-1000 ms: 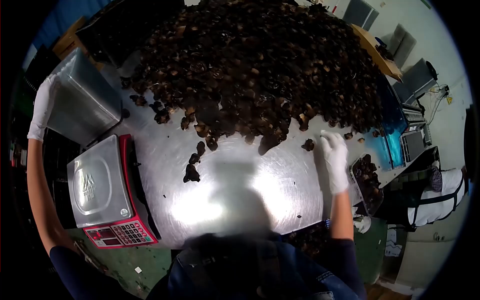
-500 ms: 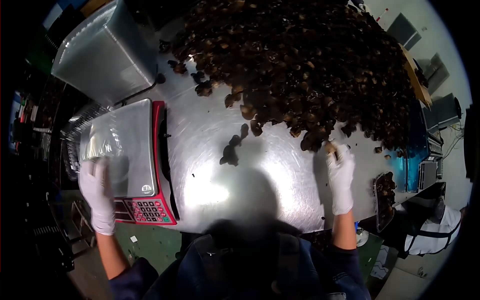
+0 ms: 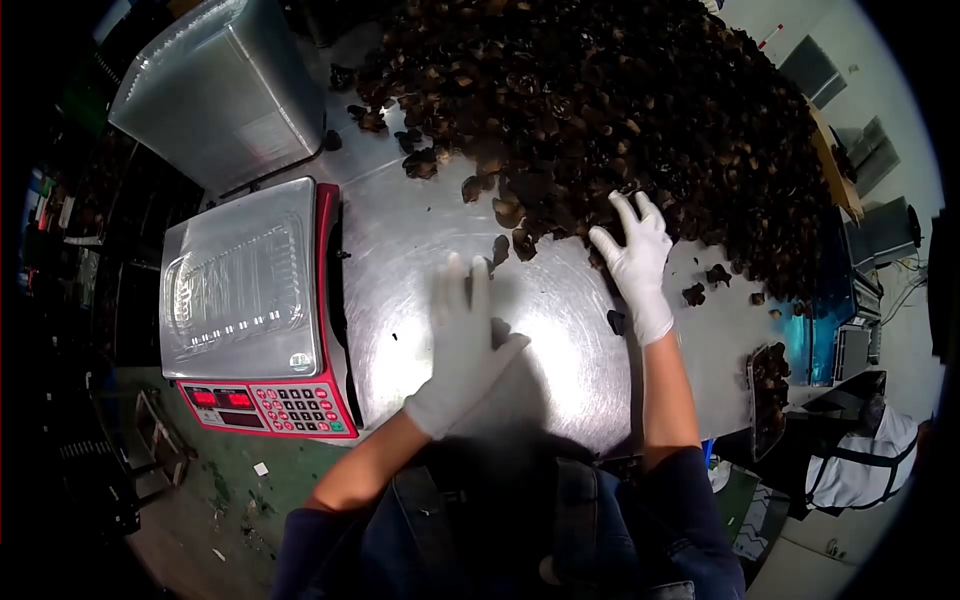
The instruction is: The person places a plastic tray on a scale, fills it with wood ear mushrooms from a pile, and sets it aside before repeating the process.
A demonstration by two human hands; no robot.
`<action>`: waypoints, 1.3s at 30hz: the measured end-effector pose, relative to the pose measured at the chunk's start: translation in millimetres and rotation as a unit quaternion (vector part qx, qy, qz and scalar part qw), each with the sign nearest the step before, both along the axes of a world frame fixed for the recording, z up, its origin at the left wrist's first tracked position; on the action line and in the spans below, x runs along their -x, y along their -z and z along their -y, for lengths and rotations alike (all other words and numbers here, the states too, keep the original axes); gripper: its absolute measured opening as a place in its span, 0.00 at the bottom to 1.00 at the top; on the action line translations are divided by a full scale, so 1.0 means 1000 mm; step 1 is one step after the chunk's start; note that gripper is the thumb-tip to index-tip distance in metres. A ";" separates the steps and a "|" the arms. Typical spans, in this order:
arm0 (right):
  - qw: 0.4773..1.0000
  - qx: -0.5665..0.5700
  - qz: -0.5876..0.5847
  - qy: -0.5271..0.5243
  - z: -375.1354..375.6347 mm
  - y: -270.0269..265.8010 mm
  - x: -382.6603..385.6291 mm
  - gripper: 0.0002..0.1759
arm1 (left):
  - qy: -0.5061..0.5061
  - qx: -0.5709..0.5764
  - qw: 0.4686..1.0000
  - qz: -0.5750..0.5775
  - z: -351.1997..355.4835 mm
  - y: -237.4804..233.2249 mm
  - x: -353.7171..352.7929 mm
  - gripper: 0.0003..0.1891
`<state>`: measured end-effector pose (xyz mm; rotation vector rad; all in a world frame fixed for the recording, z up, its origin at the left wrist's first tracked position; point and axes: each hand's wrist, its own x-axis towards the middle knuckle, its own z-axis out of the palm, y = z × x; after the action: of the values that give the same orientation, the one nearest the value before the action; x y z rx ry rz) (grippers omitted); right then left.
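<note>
The steel table (image 3: 420, 260) shines under a strong light. Below it is a green floor (image 3: 230, 480), and grey boxes (image 3: 885, 230) stand at the far right.

Nothing can be read: the scale (image 3: 250, 300) has a lit display (image 3: 222, 399) and a keypad (image 3: 295, 408) on its red front, both too small to make out, and the round sticker (image 3: 296, 362) on its platter is blurred.

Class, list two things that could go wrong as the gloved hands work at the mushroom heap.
The right hand rests on the tall heap of dark dried mushrooms; pieces might slide off the shiny steel table. The clear plastic tray lies loose on the red scale; the left hand could knock it.
</note>
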<state>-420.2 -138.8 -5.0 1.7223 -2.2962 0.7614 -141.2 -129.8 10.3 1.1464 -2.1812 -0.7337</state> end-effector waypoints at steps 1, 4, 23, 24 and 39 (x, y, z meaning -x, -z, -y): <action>0.999 -0.025 0.003 -0.040 -0.012 -0.009 -0.015 0.30 | 0.028 0.011 0.999 0.041 -0.002 0.014 0.009 0.50; 0.987 -0.039 -0.014 -0.158 -0.069 -0.013 -0.056 0.22 | 0.115 -0.020 0.990 0.074 -0.020 0.013 0.011 0.51; 0.987 -0.010 0.155 -0.046 0.009 -0.005 0.047 0.10 | 0.066 0.136 0.988 0.012 0.131 -0.003 0.123 0.21; 0.985 -0.018 0.166 -0.051 -0.008 -0.012 0.042 0.09 | 0.057 0.132 0.990 -0.006 0.116 -0.008 0.111 0.21; 0.968 -0.051 0.146 -0.197 -0.128 -0.033 -0.075 0.24 | 0.066 -0.018 0.997 0.020 0.026 -0.014 -0.012 0.21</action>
<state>-344.8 -11.3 28.4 2.2942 -2.2222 1.0441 -129.5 -155.6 24.1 1.0507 -2.3029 -0.8146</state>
